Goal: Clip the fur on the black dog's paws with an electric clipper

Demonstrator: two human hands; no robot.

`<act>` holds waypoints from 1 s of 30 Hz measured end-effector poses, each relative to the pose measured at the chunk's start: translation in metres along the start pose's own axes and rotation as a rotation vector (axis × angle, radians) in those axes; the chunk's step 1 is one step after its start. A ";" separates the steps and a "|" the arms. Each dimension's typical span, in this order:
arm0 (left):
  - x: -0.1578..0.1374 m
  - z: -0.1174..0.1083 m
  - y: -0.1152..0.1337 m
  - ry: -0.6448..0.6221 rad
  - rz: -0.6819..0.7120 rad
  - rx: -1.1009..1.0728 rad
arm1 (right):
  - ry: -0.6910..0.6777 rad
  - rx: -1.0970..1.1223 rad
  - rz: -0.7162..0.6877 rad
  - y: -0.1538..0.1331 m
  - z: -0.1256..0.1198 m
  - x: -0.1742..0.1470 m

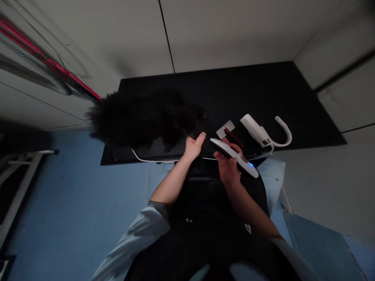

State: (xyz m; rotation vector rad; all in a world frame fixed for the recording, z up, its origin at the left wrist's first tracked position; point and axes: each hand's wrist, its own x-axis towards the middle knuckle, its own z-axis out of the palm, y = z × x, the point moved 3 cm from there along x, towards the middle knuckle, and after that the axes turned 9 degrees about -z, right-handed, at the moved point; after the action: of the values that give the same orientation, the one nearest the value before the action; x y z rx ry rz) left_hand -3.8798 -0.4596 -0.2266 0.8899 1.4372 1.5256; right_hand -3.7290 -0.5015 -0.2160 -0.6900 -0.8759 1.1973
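The right hand (pixel 230 169) grips a slim clipper (pixel 238 157), white above, dark beneath, blue light (pixel 251 164) glowing, just right of the dog (pixel 140 117). The left hand (pixel 193 147) touches the fluffy, jet-black dog, fingers hidden, so I can't tell its grip. The dog's on a black table (pixel 310 117), a brush (pixel 229 133) lying to its right.

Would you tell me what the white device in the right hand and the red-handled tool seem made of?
White device: probably hard plastic, slightly glossy, judging by its smooth rounded shape.
Red handle: perhaps smooth wood or plastic, from its even colour.
Tool's pale head: dull, possibly metal, its flat grey leaving plastic open.
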 end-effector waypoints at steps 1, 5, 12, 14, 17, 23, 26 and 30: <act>0.000 -0.001 0.001 0.004 -0.005 -0.006 | 0.025 -0.003 -0.030 0.000 0.000 0.000; 0.001 -0.005 0.006 0.042 0.001 0.029 | -0.058 -0.060 -0.022 0.002 -0.002 -0.001; 0.003 -0.006 0.008 0.069 -0.033 0.088 | -0.218 -0.427 -0.404 -0.012 -0.005 -0.019; 0.002 -0.005 0.008 0.053 -0.052 0.102 | -0.311 -0.467 -0.423 -0.010 -0.002 -0.019; 0.001 -0.004 0.011 0.045 -0.071 0.109 | -0.510 -0.589 -0.444 -0.006 0.001 -0.016; 0.002 -0.001 0.015 0.013 -0.139 0.002 | -0.589 -0.649 -0.490 -0.006 0.000 -0.011; 0.004 0.000 0.013 -0.035 -0.190 -0.067 | -0.556 -0.575 -0.448 -0.011 0.002 -0.008; 0.007 0.000 0.010 -0.055 -0.187 -0.085 | -0.479 -0.472 -0.348 -0.020 0.005 -0.006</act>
State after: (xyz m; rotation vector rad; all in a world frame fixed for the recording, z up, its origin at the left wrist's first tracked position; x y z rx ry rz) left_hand -3.8835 -0.4525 -0.2175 0.7202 1.3657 1.4012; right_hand -3.7246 -0.5124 -0.1982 -0.5936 -1.6438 0.8520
